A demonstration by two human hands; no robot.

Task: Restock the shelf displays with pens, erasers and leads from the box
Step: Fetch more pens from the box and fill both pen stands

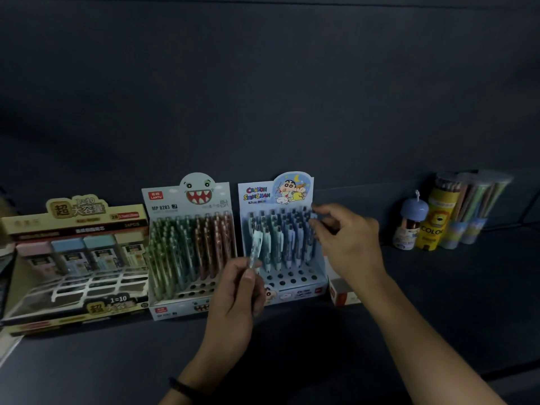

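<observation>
On a dark shelf stand three displays. My left hand [237, 290] grips a pale teal pen [256, 247] upright in front of the Crayon Shinchan pen display [292, 197]. My right hand [347, 241] hovers at that display's right side, thumb and forefinger pinching at the top of a pen in the back right row; blur hides whether they hold it. Left of it stands the shark-face pen display [163, 200], with several empty holes in front. At far left sits the lead-case display [73, 211] with one row of cases [70, 249] and empty slots below.
A small red and white box [344, 293] lies right of the Shinchan display. Tubes of coloured pencils [438, 217] and a small blue-capped jar [410, 223] stand at the far right. The shelf's back wall is close behind the displays.
</observation>
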